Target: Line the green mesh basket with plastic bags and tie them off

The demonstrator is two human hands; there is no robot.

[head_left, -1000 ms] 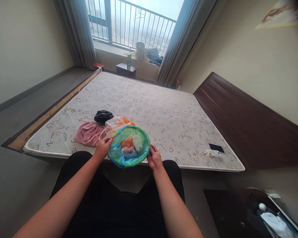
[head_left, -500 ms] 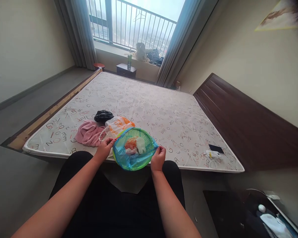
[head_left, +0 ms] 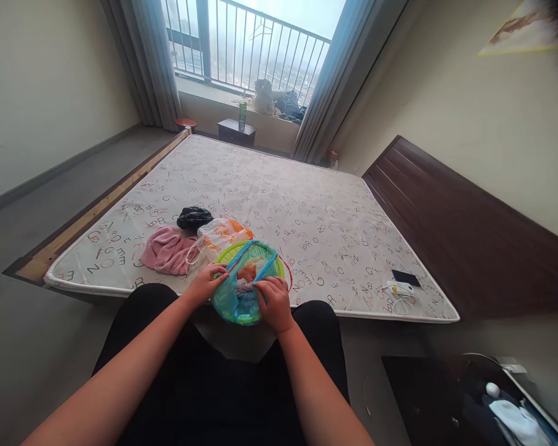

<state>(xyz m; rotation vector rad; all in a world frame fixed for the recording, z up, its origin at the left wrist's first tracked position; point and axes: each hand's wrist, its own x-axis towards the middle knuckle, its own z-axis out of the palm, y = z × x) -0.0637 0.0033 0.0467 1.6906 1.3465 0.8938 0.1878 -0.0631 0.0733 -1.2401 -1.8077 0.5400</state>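
Note:
In front of my knees stands a round green basket (head_left: pixel 226 253), lined with a blue-green plastic bag (head_left: pixel 227 298). Crumpled orange and whitish waste (head_left: pixel 250 270) lies inside the bag. My left hand (head_left: pixel 207 284) pinches the bag's edge on the left side. With closed fingers my right hand (head_left: pixel 274 300) grips the bag's opposite edge, now drawn inward over the basket. A red drawstring loop (head_left: pixel 288 270) sticks out at the right. Just behind the basket is a white and orange plastic bag (head_left: pixel 218 236).
A pink towel (head_left: pixel 167 249) and a black plastic bag (head_left: pixel 194 217) lie on the lettered mattress (head_left: pixel 307 214). Near its right corner are a dark phone (head_left: pixel 405 277) and a white device with a cable (head_left: pixel 400 289). A dark low table (head_left: pixel 423 396) stands lower right.
My right hand has moved left and inward, pulling its bag edge over the basket. My left hand has shifted slightly right. The bag's mouth is narrower, and green rim shows at both sides.

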